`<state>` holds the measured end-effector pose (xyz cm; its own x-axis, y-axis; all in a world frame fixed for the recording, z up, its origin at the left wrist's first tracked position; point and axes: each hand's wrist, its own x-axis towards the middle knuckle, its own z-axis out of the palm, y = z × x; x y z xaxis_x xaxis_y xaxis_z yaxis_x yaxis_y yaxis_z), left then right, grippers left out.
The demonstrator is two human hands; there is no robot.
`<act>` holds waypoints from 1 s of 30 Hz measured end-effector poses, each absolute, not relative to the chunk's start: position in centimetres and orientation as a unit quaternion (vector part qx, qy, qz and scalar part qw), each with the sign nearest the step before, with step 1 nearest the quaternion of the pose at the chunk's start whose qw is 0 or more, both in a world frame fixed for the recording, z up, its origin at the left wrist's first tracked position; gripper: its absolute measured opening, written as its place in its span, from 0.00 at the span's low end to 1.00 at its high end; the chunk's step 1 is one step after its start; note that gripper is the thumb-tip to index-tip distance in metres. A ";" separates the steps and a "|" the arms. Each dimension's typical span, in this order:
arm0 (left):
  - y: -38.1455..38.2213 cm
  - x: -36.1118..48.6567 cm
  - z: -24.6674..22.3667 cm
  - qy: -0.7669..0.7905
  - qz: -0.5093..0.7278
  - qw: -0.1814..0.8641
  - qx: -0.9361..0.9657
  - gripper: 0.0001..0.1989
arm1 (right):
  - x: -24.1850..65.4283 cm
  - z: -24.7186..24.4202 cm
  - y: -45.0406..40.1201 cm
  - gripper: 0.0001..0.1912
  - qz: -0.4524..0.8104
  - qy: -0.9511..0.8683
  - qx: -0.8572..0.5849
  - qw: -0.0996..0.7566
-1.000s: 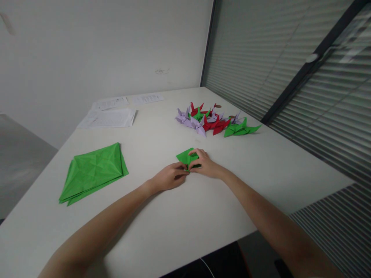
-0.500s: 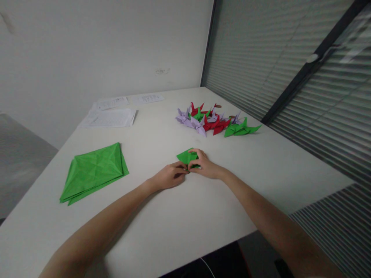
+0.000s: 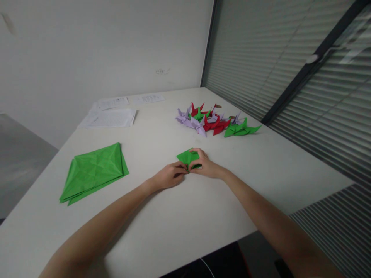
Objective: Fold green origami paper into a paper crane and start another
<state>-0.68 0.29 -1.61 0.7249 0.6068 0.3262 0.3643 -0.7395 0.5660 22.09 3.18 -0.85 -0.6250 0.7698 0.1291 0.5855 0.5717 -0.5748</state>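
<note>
A small folded piece of green paper point(image 3: 187, 156) lies on the white table, between my two hands. My left hand point(image 3: 171, 175) has its fingertips pressed together on the paper's near corner. From the right, my right hand point(image 3: 204, 165) grips the same paper, its thumb at the near edge and its curled index finger over the far side. The fingers hide part of the paper, so its exact folds there do not show.
Larger creased green sheets point(image 3: 95, 170) lie stacked at the left. Several folded paper cranes point(image 3: 213, 122) in purple, red and green cluster at the back right. Printed papers point(image 3: 113, 117) lie at the back left. Window blinds point(image 3: 278, 77) flank the table's right edge.
The right hand's fingers have shifted slightly on the green paper, baring a little more of its surface. The left hand stays in nearly the same place.
</note>
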 end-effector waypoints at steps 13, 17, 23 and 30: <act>0.1 -0.7 -1.5 0.228 0.218 0.136 0.939 0.15 | 21.9 -0.9 2.9 0.04 0.240 -0.859 -0.414 0.182; 0.1 -0.7 -1.4 0.225 0.213 0.134 0.941 0.14 | 21.9 -0.9 2.9 0.04 0.246 -0.856 -0.417 0.182; 0.1 -0.7 -1.6 0.226 0.219 0.127 0.941 0.13 | 21.4 -0.1 3.4 0.04 0.252 -0.849 -0.440 0.150; 0.1 -0.7 -1.3 0.228 0.203 0.119 0.945 0.13 | 20.3 0.8 3.8 0.04 0.242 -0.841 -0.468 0.124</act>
<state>-0.72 0.08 -1.35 0.8131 0.4798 0.3297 0.3830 -0.8674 0.3178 20.30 3.79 0.75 -0.5309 0.8473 -0.0183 0.7269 0.4441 -0.5238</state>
